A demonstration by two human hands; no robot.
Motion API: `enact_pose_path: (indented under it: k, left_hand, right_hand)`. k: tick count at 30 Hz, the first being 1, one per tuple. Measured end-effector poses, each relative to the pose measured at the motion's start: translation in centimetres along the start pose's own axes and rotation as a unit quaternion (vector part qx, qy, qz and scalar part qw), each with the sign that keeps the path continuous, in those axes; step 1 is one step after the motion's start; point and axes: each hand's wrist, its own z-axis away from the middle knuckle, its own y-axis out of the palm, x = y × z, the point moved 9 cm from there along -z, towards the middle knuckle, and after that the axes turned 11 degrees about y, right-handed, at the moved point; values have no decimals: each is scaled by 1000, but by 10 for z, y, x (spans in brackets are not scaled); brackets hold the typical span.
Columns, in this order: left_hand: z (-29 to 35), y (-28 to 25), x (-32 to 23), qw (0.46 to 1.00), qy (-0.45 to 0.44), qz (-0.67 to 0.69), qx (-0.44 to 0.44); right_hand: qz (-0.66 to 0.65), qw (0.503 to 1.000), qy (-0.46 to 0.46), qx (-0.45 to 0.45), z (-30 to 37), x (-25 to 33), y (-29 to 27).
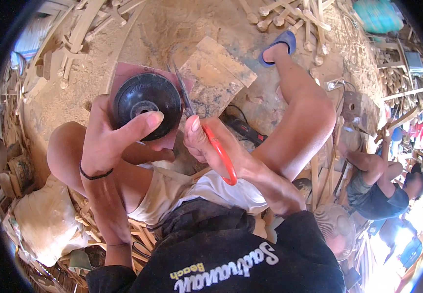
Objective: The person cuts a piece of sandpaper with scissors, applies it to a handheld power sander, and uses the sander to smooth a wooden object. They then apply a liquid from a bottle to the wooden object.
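My left hand (105, 139) grips a round black rubber backing pad (132, 100), its thumb near the hub in the middle. Flat behind the pad lies a reddish-brown sheet of sandpaper (122, 73), held with it, its corners sticking out past the round edge. In my right hand (236, 151) is a pair of scissors (218, 149) with red handles. Their blades stand apart at the sheet's right edge, close to the pad's rim. My right thumb lies along the scissors near the pivot, and part of the handles is hidden by the hand.
Beyond my hands a stained flat board (221, 66) lies on the dusty floor. A dark power tool (243, 129) with a cord rests by my right leg. Turned wooden pieces (294, 17) are heaped at the back. At right are a fan (336, 227) and another person (380, 195), seated.
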Motion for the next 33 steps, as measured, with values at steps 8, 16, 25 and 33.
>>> enact_pose_path:
  k: [8, 16, 25, 33]
  left_hand:
    - [-3, 3, 1, 996, -50, -21, 67]
    - [-6, -24, 33, 959, 73, 146, -233]
    - [-6, 16, 3, 932, 191, 140, -275]
    - [-4, 19, -6, 928, 229, 131, -261]
  right_hand:
    - [-18, 999, 38, -6, -1, -7, -2]
    - [-20, 996, -44, -76, -19, -10, -20]
    - [77, 975, -66, -199, -15, 24, -20]
    - [46, 990, -30, -127, -21, 5, -18]
